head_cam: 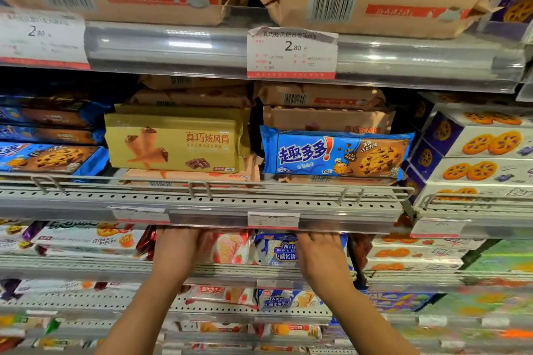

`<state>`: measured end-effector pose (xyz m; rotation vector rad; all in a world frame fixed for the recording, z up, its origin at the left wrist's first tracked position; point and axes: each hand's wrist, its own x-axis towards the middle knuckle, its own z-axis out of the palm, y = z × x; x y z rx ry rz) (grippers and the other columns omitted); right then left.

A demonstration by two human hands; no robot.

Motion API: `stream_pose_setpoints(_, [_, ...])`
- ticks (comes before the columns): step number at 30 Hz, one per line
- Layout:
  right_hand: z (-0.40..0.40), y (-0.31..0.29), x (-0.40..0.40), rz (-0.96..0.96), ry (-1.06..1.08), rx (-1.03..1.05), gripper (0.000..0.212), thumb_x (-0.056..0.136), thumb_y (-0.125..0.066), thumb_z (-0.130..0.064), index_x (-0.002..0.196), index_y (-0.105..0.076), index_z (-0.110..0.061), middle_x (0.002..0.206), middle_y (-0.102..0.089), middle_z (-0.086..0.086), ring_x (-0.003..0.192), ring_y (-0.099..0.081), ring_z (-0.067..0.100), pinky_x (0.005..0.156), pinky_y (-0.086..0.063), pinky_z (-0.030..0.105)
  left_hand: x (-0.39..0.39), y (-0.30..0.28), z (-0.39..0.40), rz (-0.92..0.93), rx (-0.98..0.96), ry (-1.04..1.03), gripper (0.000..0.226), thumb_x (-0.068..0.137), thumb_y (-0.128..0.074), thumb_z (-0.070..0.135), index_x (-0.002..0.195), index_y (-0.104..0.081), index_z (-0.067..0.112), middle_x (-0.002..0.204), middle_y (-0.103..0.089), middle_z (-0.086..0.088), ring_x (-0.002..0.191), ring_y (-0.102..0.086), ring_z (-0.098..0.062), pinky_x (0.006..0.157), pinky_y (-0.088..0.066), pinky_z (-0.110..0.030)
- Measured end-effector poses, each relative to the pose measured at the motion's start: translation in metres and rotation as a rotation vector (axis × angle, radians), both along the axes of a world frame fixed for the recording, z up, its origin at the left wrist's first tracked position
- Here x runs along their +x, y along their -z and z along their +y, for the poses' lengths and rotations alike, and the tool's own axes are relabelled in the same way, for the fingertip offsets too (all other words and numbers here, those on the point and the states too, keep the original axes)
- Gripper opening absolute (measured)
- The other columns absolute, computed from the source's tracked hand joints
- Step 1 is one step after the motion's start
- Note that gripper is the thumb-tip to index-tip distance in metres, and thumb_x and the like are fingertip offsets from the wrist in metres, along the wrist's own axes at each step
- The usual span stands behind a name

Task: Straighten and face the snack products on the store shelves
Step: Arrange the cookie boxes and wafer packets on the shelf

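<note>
2 hands (pixel 178 248) (pixel 320 251); 1 gold cone pack (pixel 176 143) facing front; 2 readable 2.80 price tags (pixel 292 52) (pixel 43 37).

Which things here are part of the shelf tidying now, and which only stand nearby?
In the job:
left hand
right hand
pink wafer pack
blue wafer pack

Only nearby:
gold cone pack
blue cookie pack
price tag
</note>
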<state>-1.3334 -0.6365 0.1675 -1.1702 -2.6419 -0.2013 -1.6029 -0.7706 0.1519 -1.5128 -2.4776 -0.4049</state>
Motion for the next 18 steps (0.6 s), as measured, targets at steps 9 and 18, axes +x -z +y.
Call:
stream_pose_setpoints(9, [-0.001,-0.006,-0.006,-0.131,0.116,-0.126,0.025,0.056,-0.087,-0.013,0.066,-0.066,-0.022,0.053,-0.061,-0.002,0.049,-0.06,0.023,0.065,-0.053,0.039,-0.027,0.005,-0.004,-0.003,0.082,0.161,0.027,0.09,-0.069,0.046,0.07,-0.078,0.029,0.047,-0.062,0.008,0.039,-0.058,-0.012,0.048,-0.048,-0.022])
stream_pose_setpoints(18, [0.004,-0.001,0.005,-0.141,-0.004,-0.105,0.04,0.099,-0.052,-0.035,0.136,-0.058,-0.023,0.123,-0.068,0.004,0.117,-0.061,0.03,0.11,-0.038,0.047,-0.018,-0.005,-0.006,-0.038,-0.065,0.13,0.019,0.099,-0.058,0.041,0.097,-0.072,0.028,0.08,-0.073,0.006,0.071,-0.069,-0.017,0.061,-0.049,-0.031])
